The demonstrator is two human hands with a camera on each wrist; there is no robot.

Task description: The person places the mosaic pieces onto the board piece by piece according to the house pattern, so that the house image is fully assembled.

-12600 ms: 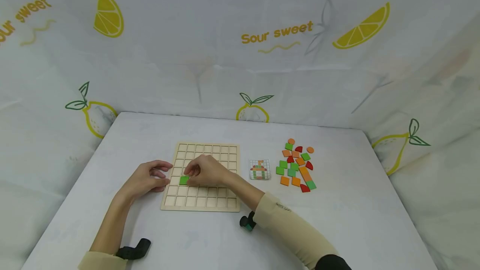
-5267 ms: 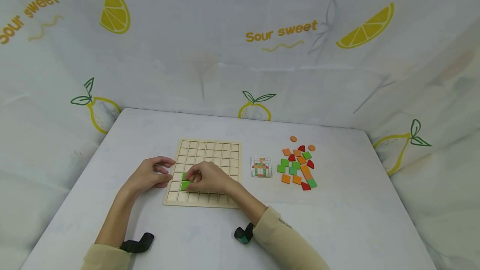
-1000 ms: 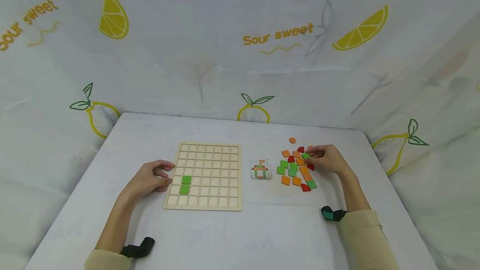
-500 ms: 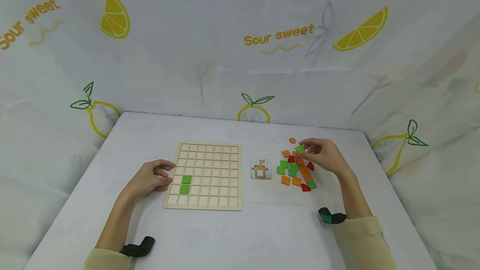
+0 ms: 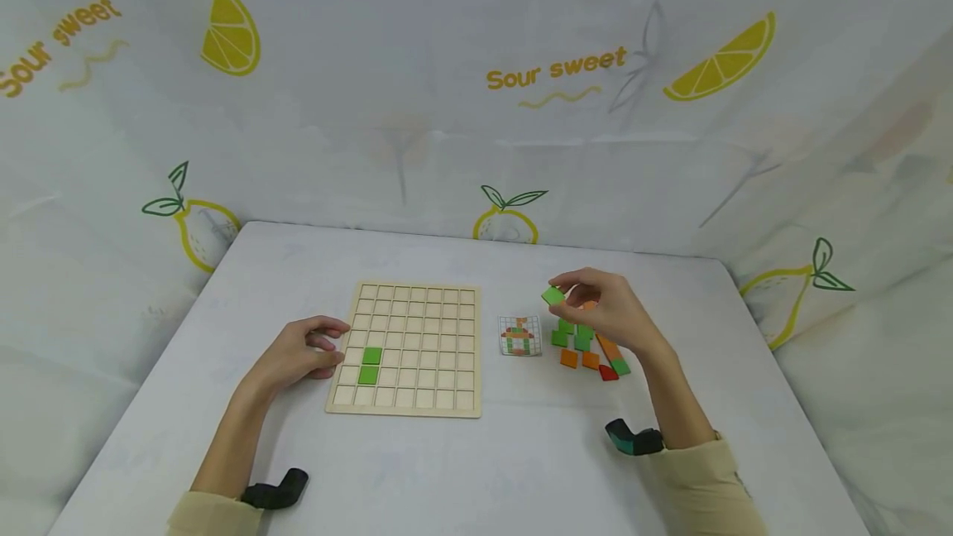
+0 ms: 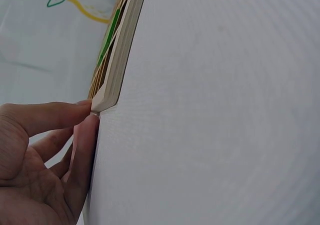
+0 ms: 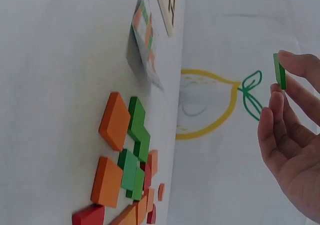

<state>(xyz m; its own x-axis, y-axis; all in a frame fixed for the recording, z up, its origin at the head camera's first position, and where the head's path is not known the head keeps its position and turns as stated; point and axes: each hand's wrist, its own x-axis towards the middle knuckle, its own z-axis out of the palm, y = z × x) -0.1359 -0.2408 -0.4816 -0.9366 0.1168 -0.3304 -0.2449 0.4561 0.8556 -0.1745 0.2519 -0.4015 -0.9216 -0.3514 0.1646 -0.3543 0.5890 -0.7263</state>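
Observation:
My right hand [image 5: 599, 304] pinches a green square tile [image 5: 553, 295] between thumb and fingers, raised above the table at the left of the loose pieces. In the right wrist view the tile [image 7: 279, 71] is seen nearly edge-on. A wooden grid board [image 5: 424, 321] lies on the left half of the table. One green tile [image 5: 372, 356] sits in a cell of it, with a second green tile [image 5: 368, 375] in the cell just below. My left hand [image 5: 294, 356] touches the board's left edge with thumb and fingertips, seen close up at the wooden rim [image 6: 112, 92] in the left wrist view.
A small pattern card [image 5: 519, 336] lies between board and pieces. Loose green pieces [image 5: 560, 338], orange squares [image 5: 569, 359] and a red quarter-round piece [image 5: 608, 372] lie at the right, partly hidden by my right hand. A lemon-print cloth [image 5: 357, 106] hangs behind the table.
A second green tile came onto the board earlier. My right hand then picked another green tile from the loose pieces and carries it leftward. The left hand stays at the board's edge.

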